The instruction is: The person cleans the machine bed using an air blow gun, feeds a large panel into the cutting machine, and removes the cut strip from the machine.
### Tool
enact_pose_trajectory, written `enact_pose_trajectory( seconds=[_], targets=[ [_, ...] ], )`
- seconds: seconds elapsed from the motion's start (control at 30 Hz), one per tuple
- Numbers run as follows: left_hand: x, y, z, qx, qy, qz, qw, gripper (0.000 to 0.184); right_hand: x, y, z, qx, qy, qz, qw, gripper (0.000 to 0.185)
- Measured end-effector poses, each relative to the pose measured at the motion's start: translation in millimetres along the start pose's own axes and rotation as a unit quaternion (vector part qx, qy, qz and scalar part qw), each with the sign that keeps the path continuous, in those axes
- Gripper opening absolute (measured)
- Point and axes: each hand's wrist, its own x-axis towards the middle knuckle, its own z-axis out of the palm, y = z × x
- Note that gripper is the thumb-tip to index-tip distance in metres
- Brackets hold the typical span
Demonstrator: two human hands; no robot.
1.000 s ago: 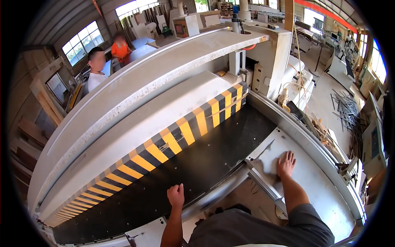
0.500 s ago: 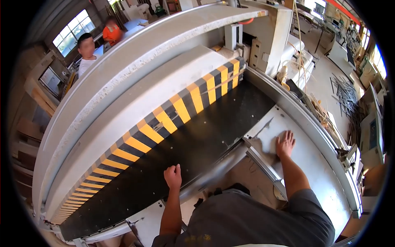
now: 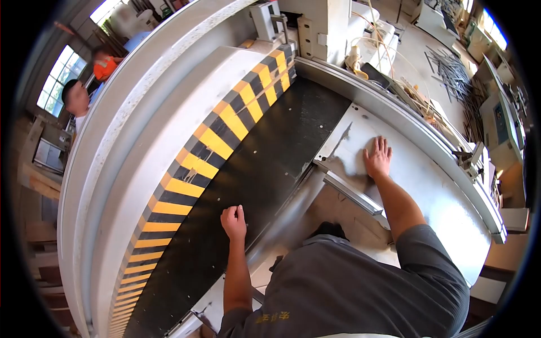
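My left hand (image 3: 233, 222) is closed, over the black machine bed (image 3: 276, 141) near its front edge; whatever its fingers may hold is hidden. Flat on the light metal side table (image 3: 439, 197) lies my right hand (image 3: 378, 158), its fingers spread and nothing in it. Along the far side of the black bed runs a beam with yellow and black stripes (image 3: 217, 146), to the left of and beyond my left hand.
A metal fence rail (image 3: 417, 127) borders the side table. A short metal rail (image 3: 352, 192) extends from the bed's edge. Two people, one in orange (image 3: 105, 66) and one in white (image 3: 77, 101), are beyond the machine. Metal strips (image 3: 451, 73) lie on the floor.
The view has tilted down and turned, so the machine and the two people sit further left. My left hand remains closed over the bed, my right hand flat on the side table.
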Motion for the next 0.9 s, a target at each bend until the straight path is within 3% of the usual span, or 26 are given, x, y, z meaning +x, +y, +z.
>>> enact_pose_trajectory(
  seconds=[0.17,0.33,0.9],
  targets=[
    [47,10,25,-0.001,-0.013,0.092,0.996,0.009,2,3,7,-0.004,0.006,0.000,1.000,0.078],
    [74,11,60,0.010,-0.073,0.121,0.990,0.026,3,9,20,-0.017,0.015,-0.007,1.000,0.078],
    [127,10,122,0.051,-0.143,0.205,0.967,0.041,9,18,33,-0.021,0.008,-0.011,1.000,0.079]
  ],
)
